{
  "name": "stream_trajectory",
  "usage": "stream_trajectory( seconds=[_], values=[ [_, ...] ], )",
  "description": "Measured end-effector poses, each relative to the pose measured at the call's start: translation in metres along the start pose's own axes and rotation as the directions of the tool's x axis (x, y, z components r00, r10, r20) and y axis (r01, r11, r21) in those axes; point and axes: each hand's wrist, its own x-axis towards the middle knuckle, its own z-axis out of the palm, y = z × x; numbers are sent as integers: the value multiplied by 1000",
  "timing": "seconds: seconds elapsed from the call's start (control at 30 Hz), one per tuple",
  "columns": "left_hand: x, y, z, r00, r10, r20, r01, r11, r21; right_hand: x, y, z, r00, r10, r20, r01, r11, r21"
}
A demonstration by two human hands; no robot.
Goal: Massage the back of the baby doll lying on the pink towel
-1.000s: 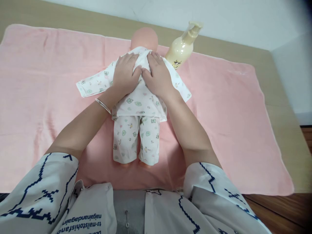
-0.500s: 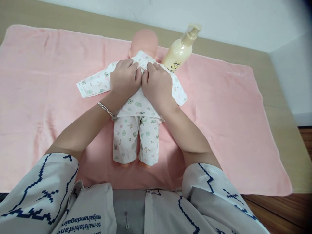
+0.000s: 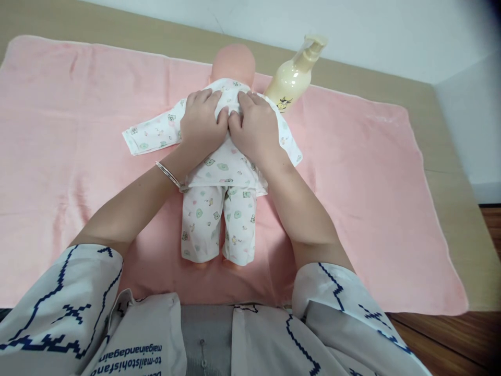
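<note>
A person looks down at a doll (image 3: 219,209) lying on a pink towel (image 3: 371,183) that covers most of a tan surface (image 3: 457,209). The doll's long axis runs straight away from the person. Its bald head (image 3: 234,60) points to the far edge of the surface and its feet to the near edge. No face shows, so it seems to lie face down.

It wears a white printed shirt (image 3: 225,164) and matching trousers (image 3: 217,219). One empty-looking shirt sleeve (image 3: 151,136) spreads toward the left edge.

Both hands rest palm down, side by side, on the upper part of the shirt, just below the head. The left hand (image 3: 201,122) covers the left shoulder area and the right hand (image 3: 254,128) the right. Each grip is flat, with the fingers stretched out and held close together, pressed on the cloth rather than closed round anything. The thumbs meet at the doll's midline, where a small ridge of fabric stands up between the hands. Neither hand is nearer than the other, and both forearms reach forward along the doll's sides.

A thin bracelet (image 3: 167,174) circles the left wrist.

A cream pump bottle (image 3: 291,78) stands near the far edge, just right of the head and close beyond the right fingertips. A pale wall (image 3: 371,31) rises behind.
</note>
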Motion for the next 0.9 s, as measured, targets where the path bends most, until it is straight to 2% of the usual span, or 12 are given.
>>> stream_trajectory(
  seconds=[0.23,0.4,0.53,0.63,0.73,0.8,0.9],
  values=[
    [8,-12,11,995,97,16,-96,995,-39,5,16,3,992,-101,82,84,979,184],
    [13,-17,13,988,133,80,-131,991,-31,5,16,0,988,-112,107,96,986,138],
    [8,-13,9,985,167,41,-166,985,-37,2,3,-5,988,-95,121,87,994,72],
    [1,-8,6,992,127,-7,-127,992,-24,-4,-10,-8,993,-13,119,13,1000,0],
    [-4,-4,7,998,54,-36,-52,997,59,-8,-16,-8,994,48,96,-50,998,22],
    [-4,-4,8,998,32,-51,-28,996,85,-8,-13,-6,996,40,83,-45,998,54],
    [2,-9,10,998,63,-28,-63,998,2,-1,-3,-2,995,-30,95,23,996,82]
  ],
)
